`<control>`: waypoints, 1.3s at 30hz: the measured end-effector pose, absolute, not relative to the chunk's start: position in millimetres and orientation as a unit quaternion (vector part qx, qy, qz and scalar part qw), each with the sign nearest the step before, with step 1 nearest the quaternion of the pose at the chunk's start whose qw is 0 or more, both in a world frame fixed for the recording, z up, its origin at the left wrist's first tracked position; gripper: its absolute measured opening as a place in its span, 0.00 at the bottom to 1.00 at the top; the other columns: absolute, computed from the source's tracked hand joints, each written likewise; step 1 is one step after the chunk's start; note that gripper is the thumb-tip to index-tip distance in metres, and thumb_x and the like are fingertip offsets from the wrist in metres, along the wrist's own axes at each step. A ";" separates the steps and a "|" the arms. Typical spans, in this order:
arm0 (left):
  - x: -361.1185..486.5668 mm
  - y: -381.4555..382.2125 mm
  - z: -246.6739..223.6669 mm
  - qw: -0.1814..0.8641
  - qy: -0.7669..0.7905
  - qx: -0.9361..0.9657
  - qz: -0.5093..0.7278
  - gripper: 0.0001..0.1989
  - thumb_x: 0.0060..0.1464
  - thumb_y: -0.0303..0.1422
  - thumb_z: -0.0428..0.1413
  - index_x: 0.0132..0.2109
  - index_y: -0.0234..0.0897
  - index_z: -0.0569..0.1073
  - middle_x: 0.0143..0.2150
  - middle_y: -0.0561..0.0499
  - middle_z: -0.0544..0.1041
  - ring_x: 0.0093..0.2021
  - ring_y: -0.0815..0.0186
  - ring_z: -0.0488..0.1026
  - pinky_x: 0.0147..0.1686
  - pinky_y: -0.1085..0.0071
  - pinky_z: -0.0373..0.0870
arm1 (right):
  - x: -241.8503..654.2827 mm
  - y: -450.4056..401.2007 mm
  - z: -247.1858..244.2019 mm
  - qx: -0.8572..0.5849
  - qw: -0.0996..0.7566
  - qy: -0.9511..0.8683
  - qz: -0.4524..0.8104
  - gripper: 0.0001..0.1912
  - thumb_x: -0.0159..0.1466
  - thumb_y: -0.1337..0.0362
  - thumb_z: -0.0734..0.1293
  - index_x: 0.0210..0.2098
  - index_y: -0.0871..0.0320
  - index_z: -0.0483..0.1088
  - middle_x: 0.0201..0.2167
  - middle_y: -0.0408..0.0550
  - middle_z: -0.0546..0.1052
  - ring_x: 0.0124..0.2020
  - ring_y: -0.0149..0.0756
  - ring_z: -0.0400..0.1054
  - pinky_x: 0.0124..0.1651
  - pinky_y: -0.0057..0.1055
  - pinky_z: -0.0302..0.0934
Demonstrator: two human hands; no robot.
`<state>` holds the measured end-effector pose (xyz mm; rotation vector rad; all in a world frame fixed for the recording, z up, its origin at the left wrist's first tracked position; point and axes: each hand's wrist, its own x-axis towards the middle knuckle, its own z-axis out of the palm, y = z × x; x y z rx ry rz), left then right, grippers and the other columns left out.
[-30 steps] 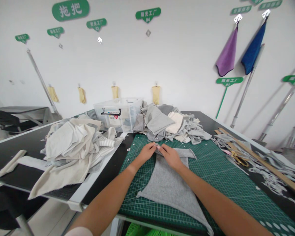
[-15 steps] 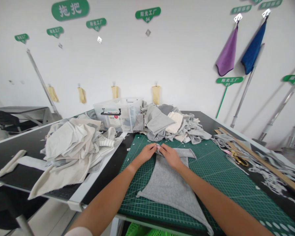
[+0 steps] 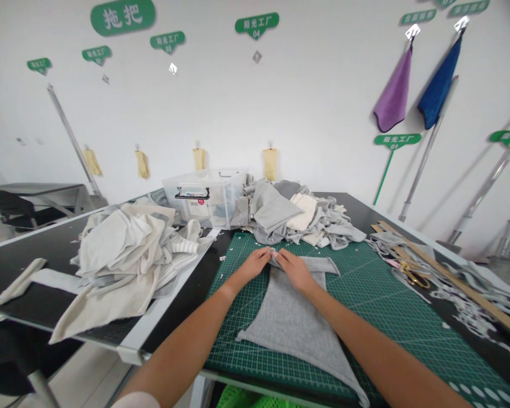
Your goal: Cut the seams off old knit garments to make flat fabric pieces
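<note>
A piece of grey knit fabric (image 3: 295,331) lies on the green cutting mat (image 3: 391,317), its near edge rolled and its right corner trailing toward me. At its far end the cloth is gathered or folded into a band that reaches out to the right. My left hand (image 3: 257,262) pinches that far edge with closed fingers. Right beside it, my right hand (image 3: 295,269) grips the same edge, the thumbs almost touching. The exact bit of cloth between the fingertips is partly hidden by the hands.
Cream and grey cloth pieces (image 3: 114,243) heap up at left. Behind the mat stand a clear plastic box (image 3: 204,195) and a pile of grey scraps (image 3: 276,207). Gold-handled scissors (image 3: 414,276), a wooden strip (image 3: 459,277) and white trimmings (image 3: 463,306) lie at right.
</note>
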<state>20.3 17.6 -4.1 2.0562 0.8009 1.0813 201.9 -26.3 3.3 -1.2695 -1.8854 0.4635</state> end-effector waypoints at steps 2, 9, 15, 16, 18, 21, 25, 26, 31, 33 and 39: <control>19.9 16.7 -3.5 0.336 0.309 0.788 0.414 0.21 0.68 0.46 0.45 0.35 0.34 0.69 0.34 0.51 0.71 0.36 0.66 0.65 0.40 0.72 0.63 | 202.0 -26.3 3.5 -0.501 0.399 -0.746 0.185 0.23 0.72 0.44 0.54 0.29 0.54 0.60 0.26 0.39 0.67 0.30 0.33 0.64 0.35 0.27 0.54; 19.3 14.1 -3.2 0.346 0.300 0.785 0.418 0.22 0.68 0.46 0.45 0.38 0.33 0.71 0.37 0.50 0.73 0.38 0.65 0.66 0.43 0.70 0.64 | 202.9 -25.1 3.1 -0.505 0.393 -0.748 0.176 0.22 0.72 0.44 0.54 0.30 0.53 0.59 0.26 0.39 0.67 0.30 0.34 0.64 0.34 0.27 0.53; 18.9 15.2 -4.8 0.347 0.305 0.783 0.415 0.24 0.67 0.49 0.45 0.36 0.33 0.71 0.36 0.50 0.73 0.38 0.65 0.66 0.43 0.70 0.65 | 203.5 -25.5 2.6 -0.515 0.381 -0.751 0.162 0.21 0.72 0.45 0.54 0.32 0.53 0.61 0.27 0.39 0.69 0.30 0.33 0.65 0.34 0.27 0.53; 18.9 15.4 -5.3 0.349 0.305 0.783 0.414 0.24 0.67 0.49 0.45 0.37 0.33 0.72 0.36 0.49 0.73 0.38 0.65 0.67 0.43 0.70 0.65 | 203.7 -25.3 2.5 -0.516 0.378 -0.752 0.159 0.21 0.72 0.45 0.54 0.32 0.53 0.61 0.27 0.39 0.69 0.30 0.33 0.65 0.34 0.27 0.53; 18.8 15.5 -6.0 0.352 0.303 0.782 0.415 0.24 0.67 0.49 0.45 0.38 0.33 0.72 0.37 0.49 0.73 0.38 0.64 0.67 0.43 0.70 0.65 | 203.8 -24.8 2.4 -0.516 0.375 -0.755 0.153 0.21 0.73 0.46 0.54 0.32 0.53 0.61 0.27 0.39 0.69 0.30 0.33 0.65 0.33 0.27 0.52; 18.9 15.2 -5.9 0.356 0.295 0.784 0.415 0.23 0.67 0.48 0.45 0.38 0.33 0.72 0.37 0.49 0.74 0.38 0.65 0.67 0.43 0.70 0.65 | 203.1 -25.2 2.5 -0.506 0.379 -0.761 0.148 0.21 0.73 0.46 0.53 0.32 0.53 0.61 0.27 0.40 0.69 0.30 0.34 0.65 0.33 0.27 0.52; 19.6 14.7 -4.0 0.360 0.287 0.785 0.415 0.21 0.67 0.47 0.45 0.39 0.34 0.72 0.38 0.49 0.74 0.41 0.64 0.68 0.45 0.70 0.65 | 201.1 -27.4 3.1 -0.493 0.376 -0.771 0.145 0.21 0.74 0.46 0.52 0.33 0.53 0.62 0.28 0.40 0.70 0.30 0.34 0.66 0.34 0.28 0.53; 19.9 14.7 -3.6 0.359 0.290 0.784 0.416 0.21 0.67 0.47 0.45 0.39 0.34 0.72 0.39 0.49 0.75 0.41 0.64 0.69 0.46 0.70 0.65 | 200.7 -27.7 3.0 -0.495 0.376 -0.770 0.146 0.22 0.74 0.46 0.52 0.33 0.53 0.62 0.28 0.40 0.70 0.30 0.34 0.66 0.34 0.28 0.53; 21.2 15.6 -2.7 0.339 0.310 0.776 0.433 0.22 0.68 0.47 0.45 0.37 0.34 0.71 0.36 0.50 0.73 0.38 0.65 0.67 0.42 0.71 0.65 | 201.4 -27.0 1.9 -0.523 0.402 -0.736 0.152 0.23 0.73 0.43 0.53 0.32 0.53 0.63 0.27 0.41 0.70 0.31 0.36 0.67 0.35 0.29 0.54; 21.2 15.8 -2.1 0.329 0.319 0.770 0.444 0.22 0.68 0.46 0.45 0.36 0.34 0.71 0.35 0.51 0.73 0.37 0.65 0.66 0.41 0.71 0.65 | 202.7 -26.1 1.6 -0.533 0.416 -0.722 0.148 0.24 0.72 0.42 0.53 0.32 0.53 0.64 0.27 0.42 0.71 0.31 0.37 0.67 0.36 0.29 0.54; 18.9 15.0 2.4 0.298 0.351 0.766 0.449 0.19 0.66 0.43 0.48 0.37 0.34 0.75 0.35 0.50 0.76 0.37 0.64 0.69 0.42 0.70 0.66 | 208.9 -23.2 2.3 -0.569 0.450 -0.679 0.114 0.24 0.72 0.42 0.53 0.33 0.52 0.64 0.26 0.42 0.71 0.30 0.38 0.68 0.35 0.30 0.53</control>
